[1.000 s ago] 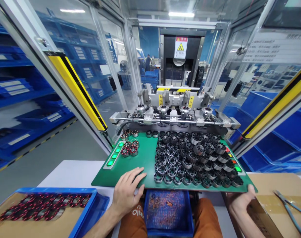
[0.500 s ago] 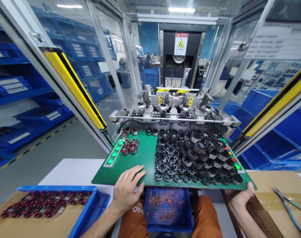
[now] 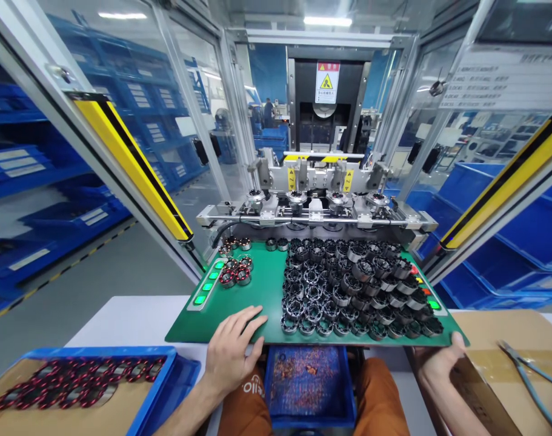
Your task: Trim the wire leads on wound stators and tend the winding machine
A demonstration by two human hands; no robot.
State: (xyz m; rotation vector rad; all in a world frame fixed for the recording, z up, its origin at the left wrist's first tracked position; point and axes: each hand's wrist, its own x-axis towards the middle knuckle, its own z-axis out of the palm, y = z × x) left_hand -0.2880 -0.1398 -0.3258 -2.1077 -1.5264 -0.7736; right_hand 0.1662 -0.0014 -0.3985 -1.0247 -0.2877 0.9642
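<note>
My left hand (image 3: 234,348) lies with its fingers spread on the front edge of the green board (image 3: 262,300), holding nothing. At the board's front right corner is my right hand (image 3: 442,357), its thumb on the edge and its fingers hidden underneath. Many dark metal rings (image 3: 339,293) stand in rows on the right half of the board, some stacked on others. Several rings wound with red wire (image 3: 236,272) sit at the back left, beside a strip of green lit buttons (image 3: 206,284). Behind the board, a machine (image 3: 316,209) holds rings at its stations.
A blue tray (image 3: 160,387) with red-wound rings is at the left front. Below the board a blue bin (image 3: 309,387) holds copper-coloured scraps. Pliers (image 3: 525,372) lie on cardboard (image 3: 530,330) at right. Yellow bars (image 3: 133,166) flank the machine; a distant person (image 3: 268,113) stands behind.
The view has shifted slightly. The clamps above the machine's stations look a little different in position, more upright. Both hands stay where they were on the board.
</note>
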